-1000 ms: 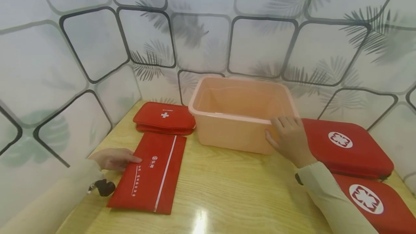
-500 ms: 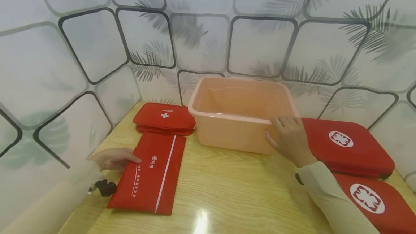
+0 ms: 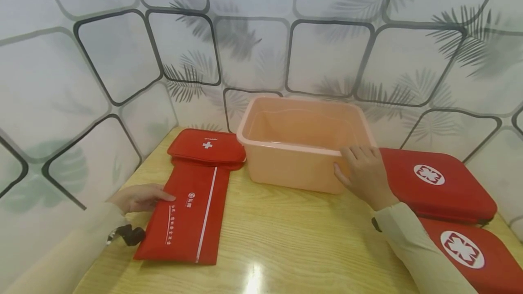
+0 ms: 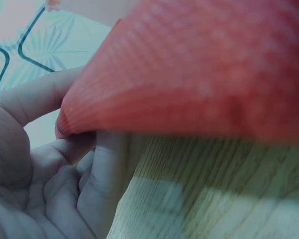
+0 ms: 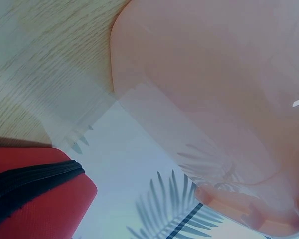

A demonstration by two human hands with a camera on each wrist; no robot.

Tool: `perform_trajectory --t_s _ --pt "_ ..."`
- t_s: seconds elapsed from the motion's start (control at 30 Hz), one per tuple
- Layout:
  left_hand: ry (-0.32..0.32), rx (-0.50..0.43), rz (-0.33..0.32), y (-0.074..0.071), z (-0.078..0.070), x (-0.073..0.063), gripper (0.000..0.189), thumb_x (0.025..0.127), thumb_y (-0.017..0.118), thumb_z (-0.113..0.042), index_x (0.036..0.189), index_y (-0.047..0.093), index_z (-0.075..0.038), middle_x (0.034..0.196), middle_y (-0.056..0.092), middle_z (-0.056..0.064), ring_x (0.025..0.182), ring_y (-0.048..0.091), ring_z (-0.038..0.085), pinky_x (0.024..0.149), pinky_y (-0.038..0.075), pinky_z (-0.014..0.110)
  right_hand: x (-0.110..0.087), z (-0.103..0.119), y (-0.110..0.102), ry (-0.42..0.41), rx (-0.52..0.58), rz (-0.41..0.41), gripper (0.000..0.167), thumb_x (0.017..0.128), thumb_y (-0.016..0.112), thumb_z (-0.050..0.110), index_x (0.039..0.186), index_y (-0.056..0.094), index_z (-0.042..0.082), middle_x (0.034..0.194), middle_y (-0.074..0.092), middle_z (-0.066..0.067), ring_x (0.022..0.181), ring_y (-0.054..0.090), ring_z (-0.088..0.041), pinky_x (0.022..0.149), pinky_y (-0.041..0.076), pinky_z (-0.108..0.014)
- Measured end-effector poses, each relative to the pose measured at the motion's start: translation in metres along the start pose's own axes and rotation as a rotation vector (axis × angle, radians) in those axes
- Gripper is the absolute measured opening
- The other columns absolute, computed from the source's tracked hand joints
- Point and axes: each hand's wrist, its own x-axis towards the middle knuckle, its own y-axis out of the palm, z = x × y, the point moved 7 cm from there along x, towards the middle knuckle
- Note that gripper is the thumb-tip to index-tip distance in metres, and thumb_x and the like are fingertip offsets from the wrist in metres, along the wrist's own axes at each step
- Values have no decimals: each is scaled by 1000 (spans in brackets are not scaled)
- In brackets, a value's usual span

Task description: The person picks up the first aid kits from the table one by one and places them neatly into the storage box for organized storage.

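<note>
In the head view my left hand (image 3: 143, 198) pinches the left edge of a flat red pouch (image 3: 192, 221) with a white stripe and white lettering. The left wrist view shows the thumb above and fingers below the fabric (image 4: 189, 74), with wood tabletop beneath. The pouch's far end meets the front of a red first-aid pouch (image 3: 208, 146) with a white cross. My right hand (image 3: 363, 173) grips the front right rim of a peach plastic bin (image 3: 294, 167), fingers over the rim and thumb against the outside. The right wrist view shows the bin's side (image 5: 199, 74).
Two red zippered first-aid cases, a rear one (image 3: 449, 194) and a nearer one (image 3: 486, 257), lie right of the bin, partly behind my right arm. A wooden table (image 3: 286, 239) lies under everything. A patterned curtain (image 3: 257, 53) closes off the back and left.
My left hand has shifted slightly left and the red pouch with it. Its far end now sits closer against the first-aid pouch. The right hand and bin have stayed put.
</note>
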Motion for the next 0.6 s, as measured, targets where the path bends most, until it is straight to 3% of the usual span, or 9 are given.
perform_trajectory --t_s 0.17,0.37,0.6 --pt "-6 -9 16 1 1 0 38 93 53 -17 124 48 3 102 66 -3 97 63 12 90 50 31 0 0 0 1 1 0 40 89 38 36 91 55 0 75 58 -16 69 55 -35 64 38 -46" --pt "23 -2 86 3 -1 -5 25 95 49 -13 113 58 3 98 69 -3 93 64 10 85 52 27 -1 0 0 -1 2 -11 38 88 39 34 91 55 0 75 58 -15 68 55 -35 64 38 -46" --pt "-16 43 41 -2 -1 -10 32 93 51 -9 118 53 11 97 68 1 92 64 12 83 54 28 0 0 0 -3 7 -10 38 89 39 34 90 55 0 74 57 -15 68 54 -35 64 38 -46"
